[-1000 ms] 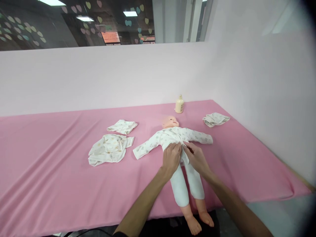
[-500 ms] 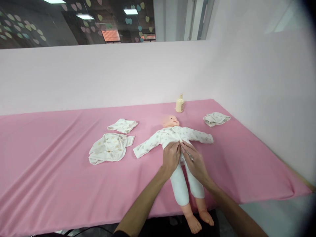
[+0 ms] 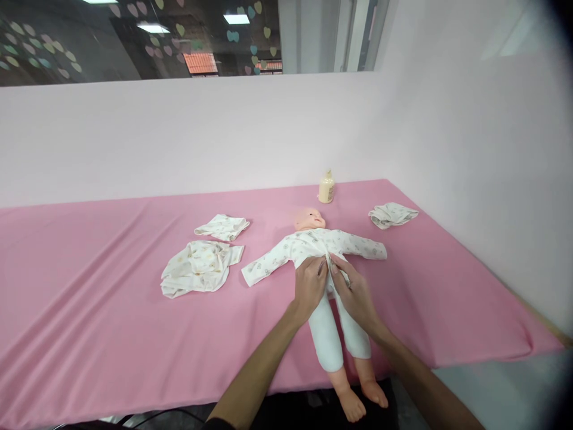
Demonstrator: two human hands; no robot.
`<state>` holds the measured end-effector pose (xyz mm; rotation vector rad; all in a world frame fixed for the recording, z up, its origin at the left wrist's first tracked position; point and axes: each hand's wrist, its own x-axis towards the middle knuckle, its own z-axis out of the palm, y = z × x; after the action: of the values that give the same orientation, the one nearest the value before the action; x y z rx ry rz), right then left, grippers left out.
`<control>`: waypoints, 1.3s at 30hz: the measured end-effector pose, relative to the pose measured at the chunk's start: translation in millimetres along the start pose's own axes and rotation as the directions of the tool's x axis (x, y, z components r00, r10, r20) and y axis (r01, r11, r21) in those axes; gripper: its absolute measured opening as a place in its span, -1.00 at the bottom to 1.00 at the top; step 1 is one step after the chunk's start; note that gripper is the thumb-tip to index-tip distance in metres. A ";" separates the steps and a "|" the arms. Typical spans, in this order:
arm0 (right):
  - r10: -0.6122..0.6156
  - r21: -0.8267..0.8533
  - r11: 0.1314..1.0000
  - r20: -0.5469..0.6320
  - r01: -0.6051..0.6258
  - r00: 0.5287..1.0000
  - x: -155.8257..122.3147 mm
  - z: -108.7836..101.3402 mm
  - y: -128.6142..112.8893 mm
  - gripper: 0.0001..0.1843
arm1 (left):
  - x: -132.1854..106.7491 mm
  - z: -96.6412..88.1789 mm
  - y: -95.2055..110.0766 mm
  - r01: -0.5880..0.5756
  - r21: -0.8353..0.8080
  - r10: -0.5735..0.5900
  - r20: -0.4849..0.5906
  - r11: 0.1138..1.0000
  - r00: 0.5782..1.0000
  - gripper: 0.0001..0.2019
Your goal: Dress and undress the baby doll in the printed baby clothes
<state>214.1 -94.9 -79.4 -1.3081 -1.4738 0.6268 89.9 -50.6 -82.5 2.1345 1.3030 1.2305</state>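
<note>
A baby doll point(image 3: 329, 343) lies on its back with its bare feet past the table's front edge. It wears a white patterned long-sleeved top point(image 3: 308, 243), both sleeves spread out sideways. At the doll's belly, my left hand point(image 3: 310, 285) pinches the front of the top near its middle line. Close beside it, my right hand point(image 3: 353, 292) is closed on the fabric just to the right. A narrow fold of cloth shows between my fingertips. Whatever fastening lies under the fingers is too small to make out.
The table has a pink cover point(image 3: 111, 334). Left of the doll lie a folded white cloth point(image 3: 222, 227) and a crumpled white garment point(image 3: 201, 267). Behind the doll's head stands a cream pump bottle point(image 3: 326, 187). Another folded cloth point(image 3: 393, 215) lies at the right, near the white wall point(image 3: 470, 149).
My fingertips have parted slightly at the front of the top, and a fold of cloth now shows between them. The doll and the other things stay in place.
</note>
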 end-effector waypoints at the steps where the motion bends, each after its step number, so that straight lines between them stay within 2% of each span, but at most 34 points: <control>1: -0.017 -0.020 1.000 0.006 0.017 1.000 0.6 0.3 -0.6 -0.56 | -0.4 0.3 -0.1 -0.003 0.006 0.003 -0.003 1.000 1.000 -0.70; 8: -0.067 -0.071 0.995 0.000 0.066 0.998 4.6 5.6 -1.3 -0.56 | -2.5 2.2 -0.3 -0.041 0.048 0.042 -0.028 0.998 0.999 -0.69; 17: -0.127 -0.226 0.967 -0.044 0.114 0.991 -4.1 11.6 -6.7 -0.53 | -7.6 5.8 -0.1 -0.081 0.155 0.093 -0.072 0.985 0.993 -0.76; 21: -0.044 -0.149 0.988 -0.054 0.035 0.998 -3.3 8.6 -12.5 -0.54 | -8.4 6.6 -0.4 -0.122 0.213 0.143 -0.082 0.969 0.986 -0.77; 26: 0.153 0.169 0.975 -0.049 -0.143 0.987 0.7 7.8 -12.8 -0.60 | -9.8 8.4 -0.8 -0.200 0.310 0.242 -0.106 0.930 0.964 -0.79; 29: 0.209 0.279 0.941 -0.038 -0.191 0.977 2.2 9.2 -12.2 -0.61 | -10.7 10.4 -1.6 -0.212 0.364 0.264 -0.099 0.907 0.959 -0.79; 39: 0.175 0.125 0.978 -0.063 -0.166 0.983 8.9 10.8 -7.8 -0.66 | -11.8 12.9 -3.7 -0.264 0.420 0.322 -0.074 0.868 0.944 -0.76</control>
<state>202.2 -86.3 -73.2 -1.3583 -1.2539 0.7591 96.1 -57.0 -98.0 2.6660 1.4336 1.3425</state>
